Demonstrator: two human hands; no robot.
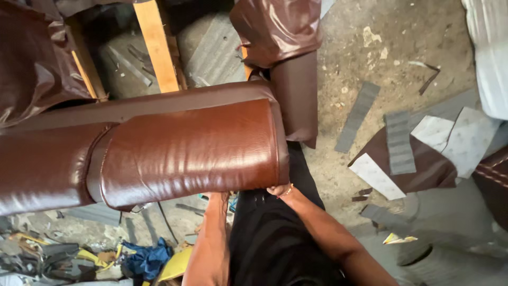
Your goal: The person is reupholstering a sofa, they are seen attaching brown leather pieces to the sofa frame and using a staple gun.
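1. Both bare forearms rise from the bottom edge, side by side and angled up and away from the body.
2. Left forearm runs almost straight up; the left hand (pixel 218 195) is hidden past the wrist, so its grip can't be judged.
3. Right forearm slants in from the lower right, elbow low, wrist bent.
4. Right hand (pixel 279 189) shows only knuckles and curled fingers (pixel 274 190), tucked upward out of sight; whether they're clamped can't be told.
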